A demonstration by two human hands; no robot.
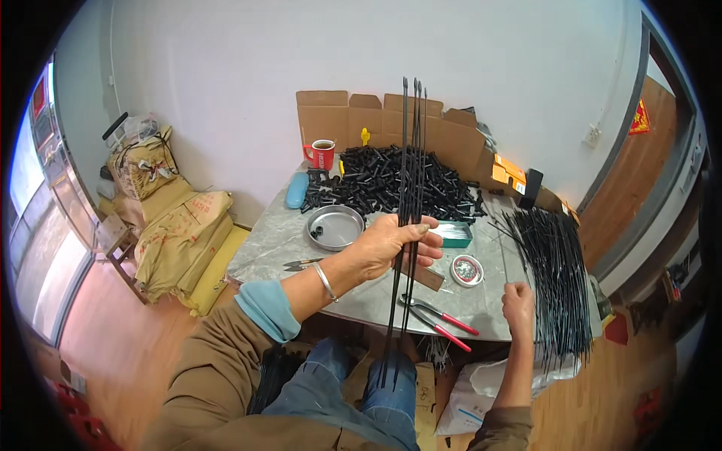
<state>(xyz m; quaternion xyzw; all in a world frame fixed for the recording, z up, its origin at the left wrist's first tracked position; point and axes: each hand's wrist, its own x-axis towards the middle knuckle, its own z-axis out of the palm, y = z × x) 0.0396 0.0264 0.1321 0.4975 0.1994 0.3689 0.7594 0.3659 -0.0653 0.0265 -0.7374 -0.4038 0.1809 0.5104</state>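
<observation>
Several long thin black rods (402, 286) stand nearly upright in my left hand (398, 244), with its thumb and fingers closed round their middle. Small loop-like tips show at their upper ends, and the lower ends hang over my knees. At the table's right front, my right hand (517, 308) is a closed fist. A thin greyish rod (503, 259) rises from its top. Just right of that fist lies a big bundle of black rods (553, 278), hanging over the table edge. Red-handled pliers (440, 322) rest on the tabletop between my hands.
Behind my left hand, a heap of black tubular parts (376, 177) lies against a cardboard screen (323, 116). Around it are a red mug (322, 156), blue case (297, 190), round metal pan (346, 225), green box (456, 239) and small round dish (467, 270) on the marbled table (263, 252).
</observation>
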